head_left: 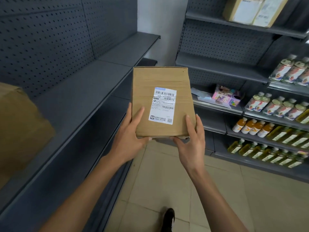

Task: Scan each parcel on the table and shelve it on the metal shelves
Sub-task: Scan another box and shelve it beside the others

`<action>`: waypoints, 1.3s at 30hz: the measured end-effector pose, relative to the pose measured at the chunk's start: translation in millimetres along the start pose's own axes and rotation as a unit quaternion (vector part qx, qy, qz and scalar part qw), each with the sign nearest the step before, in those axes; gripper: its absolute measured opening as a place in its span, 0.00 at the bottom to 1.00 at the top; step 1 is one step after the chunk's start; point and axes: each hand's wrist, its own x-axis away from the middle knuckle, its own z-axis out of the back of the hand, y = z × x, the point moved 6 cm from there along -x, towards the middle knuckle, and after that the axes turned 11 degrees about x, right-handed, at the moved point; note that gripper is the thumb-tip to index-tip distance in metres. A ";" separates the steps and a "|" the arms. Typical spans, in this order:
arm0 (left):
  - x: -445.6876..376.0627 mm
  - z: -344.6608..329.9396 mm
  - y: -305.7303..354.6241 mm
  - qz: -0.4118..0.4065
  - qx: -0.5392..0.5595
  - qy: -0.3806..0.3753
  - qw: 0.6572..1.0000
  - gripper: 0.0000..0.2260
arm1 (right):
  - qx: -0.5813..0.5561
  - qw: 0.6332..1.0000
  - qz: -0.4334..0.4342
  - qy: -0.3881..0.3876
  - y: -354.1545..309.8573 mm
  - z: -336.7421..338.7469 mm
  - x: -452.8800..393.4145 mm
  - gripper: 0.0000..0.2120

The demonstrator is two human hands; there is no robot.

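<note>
Nearest the camera, a dark shoe [168,219] stands on the tiled floor [167,181], and two bare forearms reach forward from the bottom edge. The left hand [130,131] and the right hand [192,136] both grip the near end of a cardboard parcel [160,91], thumbs laid on its top face and fingers curled under its bottom edge. The parcel is carried flat in the air over the aisle, touching no shelf, with its white shipping label [163,105] turned up, probably so the barcode stays readable and the box stays level.

Just left of the parcel runs a long grey metal shelf [80,91] with a perforated back panel; a brown cardboard box [20,128] sits on it at the left edge of the view. The bare stretch of shelf beside the parcel looks like the likely place to put it.

Farther off, on the right, the shelving holds rows of drink bottles [274,108], a small pink carton [225,96], and, on the top shelf, another taped parcel [254,9].
</note>
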 end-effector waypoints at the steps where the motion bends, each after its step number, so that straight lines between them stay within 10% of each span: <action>1: -11.8 -2.1 -1.9 0.001 -0.005 0.008 1.000 0.50 | -0.002 1.000 0.004 -0.005 4.1 -5.8 -14.2 0.44; 15: -128.3 -4.6 -28.7 0.073 -0.067 0.132 0.986 0.50 | -0.056 0.984 0.117 -0.123 26.4 -91.7 -186.3 0.45; 39: -139.0 129.0 -98.1 0.200 -0.110 0.342 0.912 0.46 | -0.138 0.904 0.241 -0.326 -125.9 -271.6 -263.9 0.44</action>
